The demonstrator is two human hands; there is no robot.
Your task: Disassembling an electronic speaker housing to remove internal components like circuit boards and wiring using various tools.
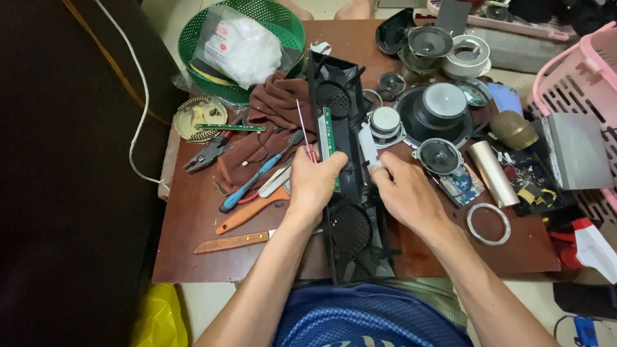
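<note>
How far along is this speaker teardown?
Done: loose speaker drivers already lie on the table. In hand: left hand holds a red-handled screwdriver against the black housing, right hand steadies it. Left: the green circuit board still sits inside.

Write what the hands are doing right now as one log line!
left hand: grips screwdriver, rests on black speaker housing | right hand: holds white part at housing | table: cluttered

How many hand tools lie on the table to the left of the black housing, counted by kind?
Pliers: 1
Blue-handled screwdriver: 1
Orange-handled tool: 1
Knife with wooden handle: 1
Total: 4
Not counted: the red-handled screwdriver in the left hand, beside the black housing.
</note>
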